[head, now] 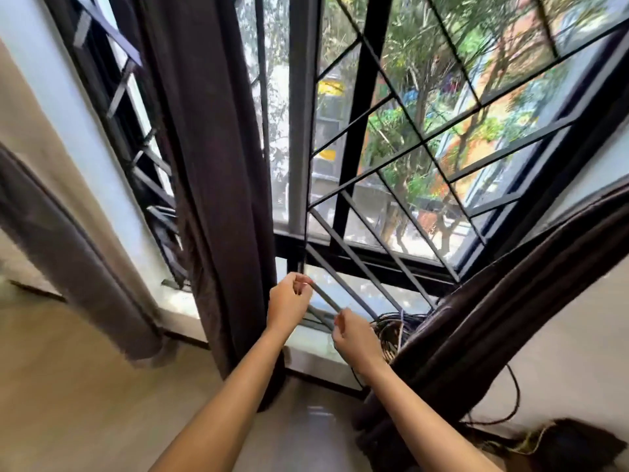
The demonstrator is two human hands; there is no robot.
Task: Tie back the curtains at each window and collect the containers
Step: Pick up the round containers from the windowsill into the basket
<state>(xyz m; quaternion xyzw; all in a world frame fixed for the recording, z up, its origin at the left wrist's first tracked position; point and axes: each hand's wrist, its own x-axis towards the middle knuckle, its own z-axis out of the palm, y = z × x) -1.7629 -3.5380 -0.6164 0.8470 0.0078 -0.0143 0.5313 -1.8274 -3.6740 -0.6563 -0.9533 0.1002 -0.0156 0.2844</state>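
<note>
Dark brown curtain (218,185) hung left of the window grille (391,185). The left hand (288,303) and right hand (354,338) each pinched one end of a grey tie strip (325,300), stretched taut above the sill (316,357). A second curtain (503,311) hung gathered at the sill's right end.

Daylight comes through a large window (425,137) filling twelve to two o'clock, its dark metal frame backed by a diamond-pattern grille (384,185). Beyond the glass stand green trees (422,63) and an orange building (510,63). A second, narrower barred window (136,137) sits at ten o'clock. The wall (41,107) at nine o'clock is pale, as is the wall at four o'clock. A light stone sill (316,359) runs under the window. The floor (85,403) at seven o'clock is beige and smooth. Dark cables (391,328) lie coiled on the sill at three o'clock.
</note>
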